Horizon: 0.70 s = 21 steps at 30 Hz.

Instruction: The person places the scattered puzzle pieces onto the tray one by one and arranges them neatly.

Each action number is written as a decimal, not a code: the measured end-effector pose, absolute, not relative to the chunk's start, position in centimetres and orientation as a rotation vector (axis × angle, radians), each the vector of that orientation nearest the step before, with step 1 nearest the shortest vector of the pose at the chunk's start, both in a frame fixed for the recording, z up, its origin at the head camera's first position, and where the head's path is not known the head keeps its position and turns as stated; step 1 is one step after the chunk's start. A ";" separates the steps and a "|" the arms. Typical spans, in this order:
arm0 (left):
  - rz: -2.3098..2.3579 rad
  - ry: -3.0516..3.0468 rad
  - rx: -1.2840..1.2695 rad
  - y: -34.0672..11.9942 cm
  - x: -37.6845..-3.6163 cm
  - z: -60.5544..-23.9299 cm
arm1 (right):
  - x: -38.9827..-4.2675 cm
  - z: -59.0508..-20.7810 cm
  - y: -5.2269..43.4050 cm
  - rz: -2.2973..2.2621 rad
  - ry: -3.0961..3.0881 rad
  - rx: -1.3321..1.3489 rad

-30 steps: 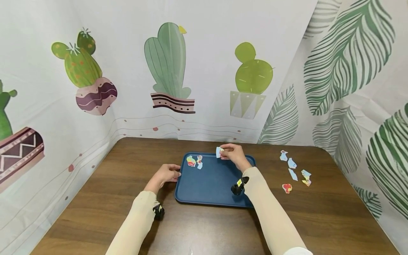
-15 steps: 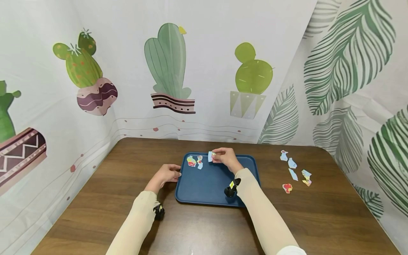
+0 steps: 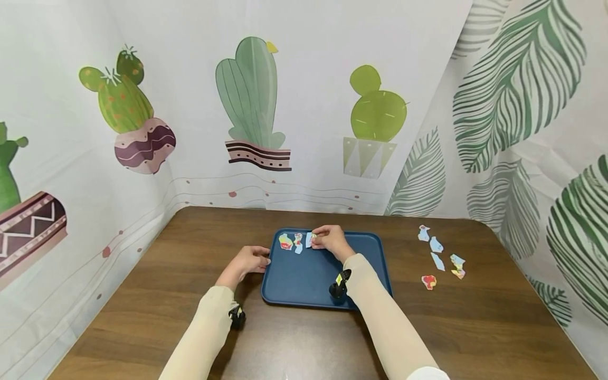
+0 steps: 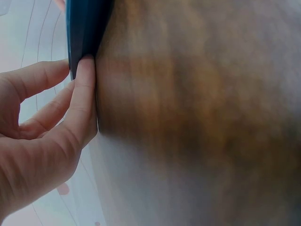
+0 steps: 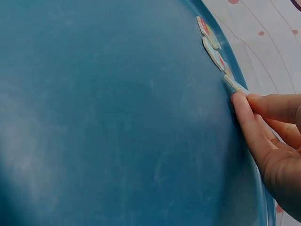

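Note:
A blue tray (image 3: 304,285) lies on the wooden table. At its left rim, my left hand (image 3: 247,260) holds the edge, thumb and fingers meeting the rim in the left wrist view. My right hand (image 3: 331,240) pinches a light-blue puzzle piece (image 3: 309,240) close over the tray's far part. In the right wrist view, this piece (image 5: 235,85) tilts, its lower edge near the tray surface. Left of it lie two puzzle pieces: a slim blue-and-red one (image 3: 298,244) and a yellow, red and green one (image 3: 285,241).
Right of the tray, several loose pieces lie on the table (image 3: 475,327), among them a red one (image 3: 429,282), a narrow blue one (image 3: 437,261) and a yellow-and-blue one (image 3: 458,265). Behind the table hangs a white cloth (image 3: 313,105) printed with cacti and leaves.
My right hand has carried the puzzle piece leftward and down, from over the tray's far rim to beside the two pieces lying there. The left hand has stayed at the tray's left rim.

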<state>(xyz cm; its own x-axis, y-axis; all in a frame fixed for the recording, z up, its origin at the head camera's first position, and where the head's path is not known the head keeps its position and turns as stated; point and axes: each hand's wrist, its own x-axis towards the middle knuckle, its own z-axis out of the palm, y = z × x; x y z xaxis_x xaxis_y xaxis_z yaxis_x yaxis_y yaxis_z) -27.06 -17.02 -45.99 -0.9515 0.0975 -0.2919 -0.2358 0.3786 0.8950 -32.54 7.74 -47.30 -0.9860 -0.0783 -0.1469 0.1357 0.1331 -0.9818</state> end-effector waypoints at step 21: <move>1.608 2.347 -0.123 -17.1 -27.2 -46.3 | -32.4 -47.2 7.2 -1.867 2.334 0.083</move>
